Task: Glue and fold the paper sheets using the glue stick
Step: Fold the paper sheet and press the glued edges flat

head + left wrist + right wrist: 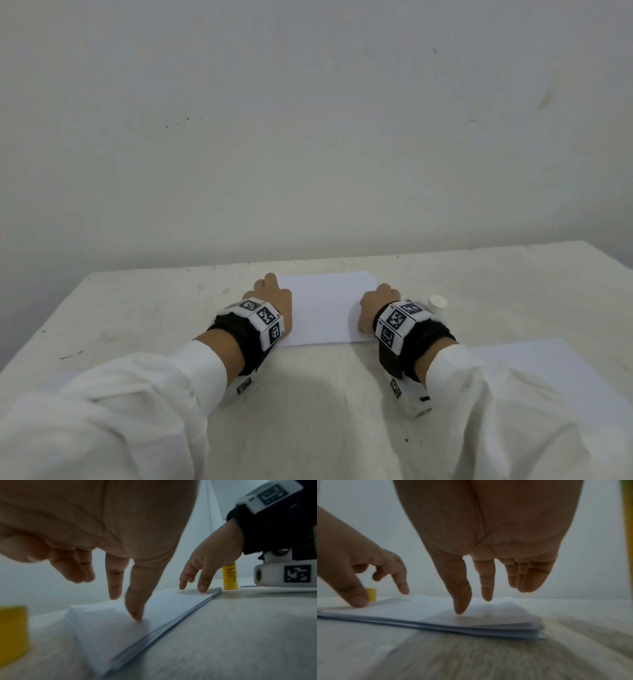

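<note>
Near the far edge of the desk (154, 308), midway along it, lies a folded stack of white paper sheets (325, 308), its layered near edge visible from both wrist views. Left hand (270, 298) rests on the stack's left end: the thumb tip presses the top sheet close to the near edge, the index finger reaches down toward the paper, and the remaining fingers curl loosely above it, gripping nothing. Right hand (376, 305) mirrors this on the stack's right end, with the thumb tip on the top sheet, the index finger pointing down just beyond it, and the other fingers slack and apart from the paper. Glue stick (229, 577), a yellow tube with a white top, stands upright on the desk just beyond the stack's right end, behind the right hand and touching neither hand. Yellow cap (371, 594) sits on the desk just off the stack's left end, beside the left hand; whether it touches the paper cannot be told. Second white sheet (548, 370) lies flat toward the near right corner of the desk, partly under the right sleeve (496, 411).
</note>
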Demonstrator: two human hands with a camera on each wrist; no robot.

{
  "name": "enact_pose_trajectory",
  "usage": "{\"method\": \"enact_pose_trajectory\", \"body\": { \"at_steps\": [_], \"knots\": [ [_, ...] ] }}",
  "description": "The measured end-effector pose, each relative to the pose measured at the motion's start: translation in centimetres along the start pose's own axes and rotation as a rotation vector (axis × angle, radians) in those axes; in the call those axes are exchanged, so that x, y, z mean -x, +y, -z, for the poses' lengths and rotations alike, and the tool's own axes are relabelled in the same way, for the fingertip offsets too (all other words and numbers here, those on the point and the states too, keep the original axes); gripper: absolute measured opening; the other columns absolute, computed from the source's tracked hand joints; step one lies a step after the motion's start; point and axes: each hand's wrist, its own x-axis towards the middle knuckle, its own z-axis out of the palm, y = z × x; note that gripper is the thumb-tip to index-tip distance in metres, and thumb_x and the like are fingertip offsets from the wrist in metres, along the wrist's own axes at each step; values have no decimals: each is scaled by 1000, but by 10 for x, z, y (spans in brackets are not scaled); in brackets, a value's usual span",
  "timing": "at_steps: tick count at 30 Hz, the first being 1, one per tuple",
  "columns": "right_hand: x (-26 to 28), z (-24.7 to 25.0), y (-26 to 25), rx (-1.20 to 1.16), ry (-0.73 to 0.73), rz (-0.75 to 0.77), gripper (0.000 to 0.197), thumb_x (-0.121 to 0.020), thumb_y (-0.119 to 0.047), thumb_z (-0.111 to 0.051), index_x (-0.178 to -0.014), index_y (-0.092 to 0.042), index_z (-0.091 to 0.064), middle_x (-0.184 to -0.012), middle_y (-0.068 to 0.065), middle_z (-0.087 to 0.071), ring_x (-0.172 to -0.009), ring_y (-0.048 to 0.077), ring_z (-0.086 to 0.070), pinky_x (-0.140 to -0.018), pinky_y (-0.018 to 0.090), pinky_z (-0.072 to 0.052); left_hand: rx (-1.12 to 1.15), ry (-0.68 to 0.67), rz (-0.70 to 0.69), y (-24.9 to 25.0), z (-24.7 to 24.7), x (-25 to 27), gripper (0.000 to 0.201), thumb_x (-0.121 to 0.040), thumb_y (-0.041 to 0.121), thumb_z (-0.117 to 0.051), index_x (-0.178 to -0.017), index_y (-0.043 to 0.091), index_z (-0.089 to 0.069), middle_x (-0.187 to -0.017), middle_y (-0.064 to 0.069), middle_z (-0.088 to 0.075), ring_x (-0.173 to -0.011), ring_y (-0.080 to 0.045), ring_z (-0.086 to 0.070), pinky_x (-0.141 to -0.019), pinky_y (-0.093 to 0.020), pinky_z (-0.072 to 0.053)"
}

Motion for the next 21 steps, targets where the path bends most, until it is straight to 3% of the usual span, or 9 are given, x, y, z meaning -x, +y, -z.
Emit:
{"method": "enact_pose_trajectory", "body": {
  "at_steps": [2, 6, 9, 12, 14, 15, 18, 21],
  "knots": [
    [23, 3, 11, -64, -34, 106, 38, -92, -22, -54, -128, -9, -54, -135, 11, -47, -124, 28, -47, -103, 34, -40, 73, -32, -18, 20, 12, 16, 36, -89, 25, -54, -124, 15, -54, -127, -8, -40, -114, -24, -47, -86, -30, -42],
    [74, 6, 62, -141, -143, 240, 32, -90, -20, -62, -119, -9, -65, -123, 5, -64, -113, 21, -59, -94, 27, -45, 102, -141, -223, 83, 26, 48, 29, -91, 36, -57, -104, 12, -66, -110, -1, -64, -99, -19, -60, -83, -27, -47],
    [94, 2, 129, -82, -142, 132, 35, -86, -24, -67, -116, -8, -67, -117, 6, -66, -109, 21, -61, -92, 27, -47, 136, -178, -355, 142, 26, 70, 29, -89, 37, -61, -103, 14, -71, -108, -1, -69, -100, -19, -63, -84, -27, -48],
    [103, -4, 205, 12, -165, -66, 51, -83, -36, -70, -122, -4, -62, -121, 7, -64, -111, 23, -60, -95, 33, -48, 143, -150, -453, 201, 25, 81, 41, -91, 41, -57, -122, 14, -64, -126, -3, -62, -115, -21, -56, -95, -29, -45],
    [109, -10, 245, 50, -206, -141, 59, -81, -47, -69, -119, -3, -60, -122, 9, -63, -111, 25, -59, -95, 33, -48, 118, -169, -458, 233, 22, 81, 59, -92, 49, -53, -137, 12, -49, -141, -5, -49, -125, -21, -47, -102, -31, -38],
    [111, -14, 259, 51, -215, -160, 64, -79, -52, -68, -119, -4, -59, -122, 9, -63, -112, 25, -59, -95, 33, -47, 105, -197, -439, 246, 20, 79, 64, -91, 54, -52, -137, 10, -47, -140, -7, -49, -119, -22, -49, -99, -31, -39],
    [116, -24, 280, 50, -263, -178, 74, -75, -59, -68, -125, -6, -55, -127, 8, -59, -118, 26, -55, -100, 35, -43, 45, -227, -369, 268, 14, 70, 65, -86, 61, -55, -121, 6, -57, -114, -9, -61, -95, -23, -56, -83, -29, -44],
    [110, -32, 285, 28, -235, -171, 59, -69, -61, -72, -104, -15, -60, -117, 6, -64, -109, 27, -60, -97, 38, -46, -50, -203, -305, 273, 13, 68, 67, -81, 64, -59, -115, 6, -59, -113, -10, -64, -99, -28, -62, -90, -36, -49]
  ]
}}
